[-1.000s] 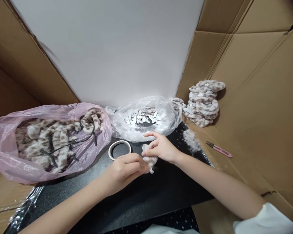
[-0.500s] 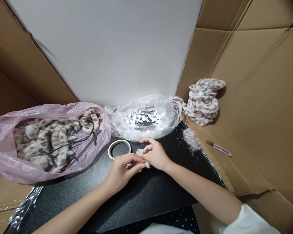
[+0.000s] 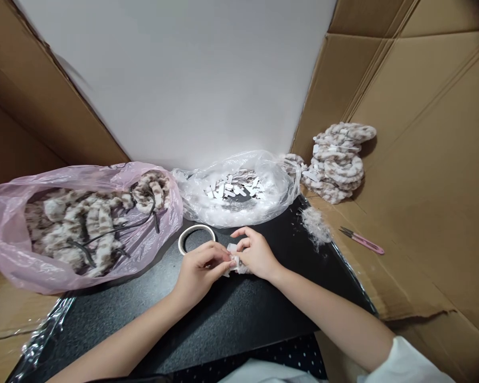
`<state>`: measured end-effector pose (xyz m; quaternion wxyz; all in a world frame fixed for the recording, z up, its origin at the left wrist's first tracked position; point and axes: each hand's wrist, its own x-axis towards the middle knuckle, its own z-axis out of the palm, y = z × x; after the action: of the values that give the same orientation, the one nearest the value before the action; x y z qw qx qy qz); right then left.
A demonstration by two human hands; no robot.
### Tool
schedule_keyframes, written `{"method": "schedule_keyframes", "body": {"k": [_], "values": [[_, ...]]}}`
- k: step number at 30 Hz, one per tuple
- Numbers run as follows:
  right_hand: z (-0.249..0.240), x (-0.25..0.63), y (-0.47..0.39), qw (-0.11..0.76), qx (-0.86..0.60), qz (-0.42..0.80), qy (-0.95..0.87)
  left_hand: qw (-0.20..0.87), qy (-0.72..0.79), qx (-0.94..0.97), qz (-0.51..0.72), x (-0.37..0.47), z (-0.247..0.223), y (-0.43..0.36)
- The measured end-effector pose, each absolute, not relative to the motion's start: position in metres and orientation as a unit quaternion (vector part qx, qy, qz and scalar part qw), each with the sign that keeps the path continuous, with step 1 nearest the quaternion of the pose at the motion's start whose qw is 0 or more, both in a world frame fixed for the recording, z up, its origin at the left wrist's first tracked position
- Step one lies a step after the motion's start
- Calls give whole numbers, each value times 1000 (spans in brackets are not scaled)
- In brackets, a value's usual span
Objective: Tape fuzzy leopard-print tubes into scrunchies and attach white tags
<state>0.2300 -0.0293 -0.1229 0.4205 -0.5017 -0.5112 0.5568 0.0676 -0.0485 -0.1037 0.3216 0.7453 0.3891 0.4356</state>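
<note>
Close together over the front of the black table (image 3: 155, 324), my two hands meet on a small fluffy whitish piece (image 3: 241, 267). My left hand (image 3: 199, 268) pinches its near side between thumb and fingers. From the right, my right hand (image 3: 257, 254) grips the same piece, its index finger raised and curved. A small white strip (image 3: 232, 248) sticks up between the fingers; whether it is tape or a tag I cannot tell. Most of the piece is hidden by my fingers. Just behind my left hand lies a roll of tape (image 3: 182, 240).
To the left, a pink plastic bag (image 3: 11, 213) holds brown-and-white furry strips and dark cords. A clear bag (image 3: 195, 210) with white tags lies at the back. At right are stacked furry loops (image 3: 337, 165), loose fluff (image 3: 316, 226) and pink thread snips (image 3: 365, 243) on cardboard.
My left fingers have shifted slightly up around the fluffy piece, and more of it shows between the hands. The whole view has tilted a little.
</note>
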Motion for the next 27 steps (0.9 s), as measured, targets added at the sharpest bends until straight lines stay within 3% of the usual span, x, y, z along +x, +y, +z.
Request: {"method": "schedule_keyframes", "body": {"k": [18,27], "values": [[-123,229,-36,430,-493,574,-492,207,357,805,425,66,-105,-52],[-120,232,-35,431,-518,568,-472,199,312,854,366,63,-105,-54]]}}
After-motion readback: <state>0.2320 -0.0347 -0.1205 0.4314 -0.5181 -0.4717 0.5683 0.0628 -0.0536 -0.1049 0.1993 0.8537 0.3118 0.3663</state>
